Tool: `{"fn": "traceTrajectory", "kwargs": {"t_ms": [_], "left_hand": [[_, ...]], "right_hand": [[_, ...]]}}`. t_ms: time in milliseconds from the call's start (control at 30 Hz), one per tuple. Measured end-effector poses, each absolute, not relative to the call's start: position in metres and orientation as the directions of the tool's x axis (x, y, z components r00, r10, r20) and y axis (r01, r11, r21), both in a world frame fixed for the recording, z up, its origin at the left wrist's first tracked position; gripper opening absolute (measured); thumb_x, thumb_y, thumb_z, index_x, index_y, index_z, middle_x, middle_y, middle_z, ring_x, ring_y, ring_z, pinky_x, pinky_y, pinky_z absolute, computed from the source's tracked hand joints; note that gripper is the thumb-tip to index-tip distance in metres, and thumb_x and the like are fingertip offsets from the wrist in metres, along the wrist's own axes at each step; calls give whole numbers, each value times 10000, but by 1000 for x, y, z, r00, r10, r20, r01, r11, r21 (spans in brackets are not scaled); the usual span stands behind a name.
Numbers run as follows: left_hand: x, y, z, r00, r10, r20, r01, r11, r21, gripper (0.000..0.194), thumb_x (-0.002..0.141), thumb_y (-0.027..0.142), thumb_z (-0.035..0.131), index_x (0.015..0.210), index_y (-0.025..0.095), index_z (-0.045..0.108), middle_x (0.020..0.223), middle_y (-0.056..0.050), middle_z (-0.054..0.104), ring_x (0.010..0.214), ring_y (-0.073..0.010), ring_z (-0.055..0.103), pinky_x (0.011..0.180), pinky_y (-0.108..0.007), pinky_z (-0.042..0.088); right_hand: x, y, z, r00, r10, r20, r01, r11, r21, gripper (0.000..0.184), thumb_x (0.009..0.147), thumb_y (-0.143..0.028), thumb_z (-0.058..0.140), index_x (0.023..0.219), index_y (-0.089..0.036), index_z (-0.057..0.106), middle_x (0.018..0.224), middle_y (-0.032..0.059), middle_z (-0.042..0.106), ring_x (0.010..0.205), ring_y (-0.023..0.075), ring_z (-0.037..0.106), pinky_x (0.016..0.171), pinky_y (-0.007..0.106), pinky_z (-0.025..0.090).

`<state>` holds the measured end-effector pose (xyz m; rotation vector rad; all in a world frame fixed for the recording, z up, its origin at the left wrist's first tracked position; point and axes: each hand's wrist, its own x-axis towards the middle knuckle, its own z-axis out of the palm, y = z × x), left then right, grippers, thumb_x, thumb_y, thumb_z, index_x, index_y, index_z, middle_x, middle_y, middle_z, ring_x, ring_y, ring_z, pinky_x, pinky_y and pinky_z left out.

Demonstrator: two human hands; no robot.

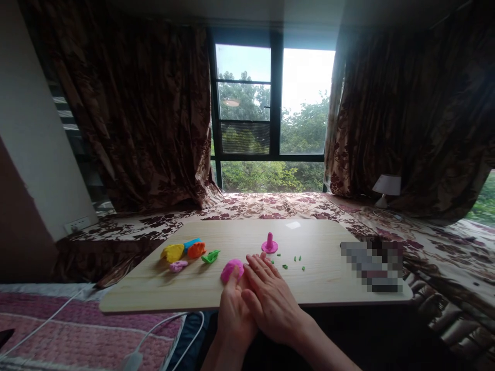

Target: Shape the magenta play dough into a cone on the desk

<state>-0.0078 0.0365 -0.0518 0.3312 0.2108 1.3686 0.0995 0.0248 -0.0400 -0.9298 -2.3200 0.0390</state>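
A rounded pink piece of modelling clay (229,270) sits at my left hand (234,312), with the thumb laid against it. My right hand (268,293) lies across the left palm and fingers, its own fingers stretched out and flat. Whatever may be between the two palms is hidden. Just beyond the fingertips, a pink clay disc with an upright stem (269,244) stands on the table (240,232). Several tiny green clay bits (295,258) are scattered to the right of it.
Lumps of yellow clay (172,253), blue clay (192,244), orange clay (197,250), green clay (211,256) and pale pink clay (178,266) lie on the left. A blurred-out object (373,268) is at the table's right end. White cables (162,324) hang by the bed, lower left.
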Motion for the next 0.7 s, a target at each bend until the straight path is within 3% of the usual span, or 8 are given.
{"fn": "traceTrajectory", "kwargs": {"t_ms": [200,367,467,600,700], "left_hand": [[-9,42,-57,126,991,45,-939,105,329,443,921,358,314,1310,188,442,1238,-111,587,1165,-205,524,1019,-378,367],[-11,46,-56,172,985,27,-933,154,325,443,941,304,244,1307,150,443,1157,-147,632,1120,-214,561,992,-395,389],[-17,48,-56,164,986,26,-937,147,318,439,945,290,234,1308,142,433,1125,-159,644,1080,-219,589,960,-411,416],[-18,47,-58,169,986,-2,-938,161,306,460,949,292,209,1287,80,437,1048,-173,670,974,-194,643,905,-360,461],[-14,44,-56,202,979,2,-931,191,311,437,941,299,252,1265,99,466,1040,-156,676,952,-194,651,903,-365,463]], "right_hand": [[95,33,-51,-575,588,568,585,782,-217,555,900,-366,419,1392,-140,294,1460,94,262,1350,229,226,1107,406,235],[96,40,-45,-465,657,594,608,724,-325,431,922,-251,362,1345,-169,381,1408,81,382,1319,210,306,1101,431,232],[102,41,-46,-491,632,600,525,764,-375,403,925,-212,347,1322,-235,408,1398,26,405,1319,182,307,1099,425,240],[107,46,-53,-445,677,586,437,736,-517,380,956,-240,285,1309,-226,426,1378,30,433,1304,160,338,1082,396,291],[106,52,-51,-447,700,557,500,712,-493,390,954,-258,291,1321,-213,415,1390,51,414,1315,178,317,1093,431,251]]}}
